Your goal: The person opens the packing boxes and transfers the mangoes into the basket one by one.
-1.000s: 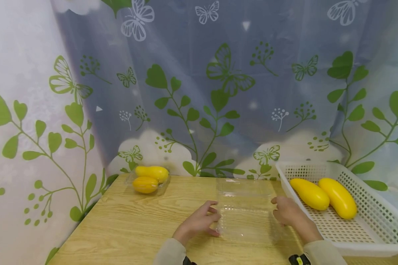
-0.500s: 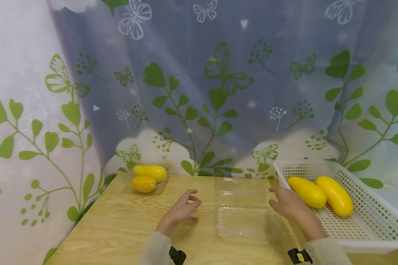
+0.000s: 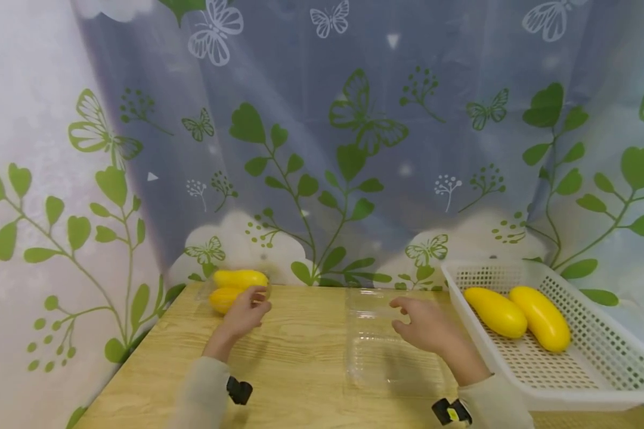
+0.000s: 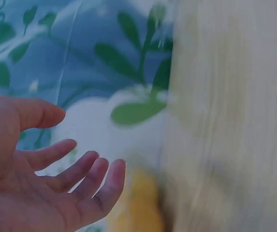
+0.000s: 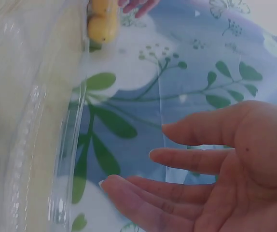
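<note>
A: Obs. Left hand (image 3: 245, 314), fingers spread and slack, gripping nothing; it hangs at the near edge of the small clear plastic tray holding two yellow oval fruits (image 3: 235, 288), far left corner of the pale wooden table (image 3: 300, 363). Touching or just short of the fruit, I cannot tell; the left wrist view is blurred there.

B: And the right hand (image 3: 423, 325)?

A: Also relaxed, fingers loosely bent, nothing in it. It hovers over the open clear plastic clamshell box (image 3: 389, 342), which lies flat mid-table, lid half toward the leaf-and-butterfly printed curtain (image 3: 322, 149).

B: How should the left pick up, in your view?

A: Judgement: close round the nearer fruit from the side, thumb opposite the fingers, and lift straight up so the light tray is not dragged along. The skin looks smooth, so a full wrap rather than a fingertip pinch.

B: Right hand's part?

A: Press the clamshell's edge down; thin plastic slides easily on wood.

B: Anything else nearby?

A: White perforated plastic basket (image 3: 563, 381) at right, two long yellow fruits (image 3: 517, 316) inside, just beside the box.
</note>
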{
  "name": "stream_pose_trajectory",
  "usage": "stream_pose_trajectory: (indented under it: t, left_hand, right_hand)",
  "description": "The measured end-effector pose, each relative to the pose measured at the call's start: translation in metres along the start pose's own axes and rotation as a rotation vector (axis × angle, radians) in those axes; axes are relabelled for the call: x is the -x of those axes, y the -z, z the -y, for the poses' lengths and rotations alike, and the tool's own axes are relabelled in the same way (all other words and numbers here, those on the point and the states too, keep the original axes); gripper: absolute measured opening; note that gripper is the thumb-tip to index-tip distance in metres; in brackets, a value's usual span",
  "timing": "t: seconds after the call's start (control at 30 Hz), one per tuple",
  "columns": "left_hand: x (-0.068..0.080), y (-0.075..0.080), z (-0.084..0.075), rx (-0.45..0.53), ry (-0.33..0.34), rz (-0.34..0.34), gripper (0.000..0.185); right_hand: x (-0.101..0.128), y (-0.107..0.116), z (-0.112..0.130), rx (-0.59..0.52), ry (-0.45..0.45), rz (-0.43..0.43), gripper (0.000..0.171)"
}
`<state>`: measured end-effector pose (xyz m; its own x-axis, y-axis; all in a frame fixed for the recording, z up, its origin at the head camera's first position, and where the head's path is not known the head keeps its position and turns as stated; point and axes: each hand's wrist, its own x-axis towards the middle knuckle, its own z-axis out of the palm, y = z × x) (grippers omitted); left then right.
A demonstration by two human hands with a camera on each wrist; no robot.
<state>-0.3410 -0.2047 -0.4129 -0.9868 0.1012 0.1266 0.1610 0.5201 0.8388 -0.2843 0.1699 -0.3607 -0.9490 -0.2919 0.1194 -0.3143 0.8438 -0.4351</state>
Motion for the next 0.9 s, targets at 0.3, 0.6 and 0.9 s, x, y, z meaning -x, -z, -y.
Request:
stream_pose_trajectory:
  t: [0.3, 0.6, 0.9]
  left_hand:
    - [-0.013, 0.075, 0.026, -0.214, 0.049, -0.125, 0.057]
    - [-0.027, 0.102, 0.062, -0.138, 0.179, -0.203, 0.064]
    - [-0.030, 0.102, 0.065, -0.170, 0.240, -0.137, 0.074]
  right_hand:
    - [-0.005, -0.002, 0.017, -0.043, 0.008, 0.021, 0.041]
    - [-0.008, -0.007, 0.012, -0.041, 0.026, 0.041, 0.040]
    - [-0.008, -0.009, 0.012, -0.047, 0.018, 0.044, 0.040]
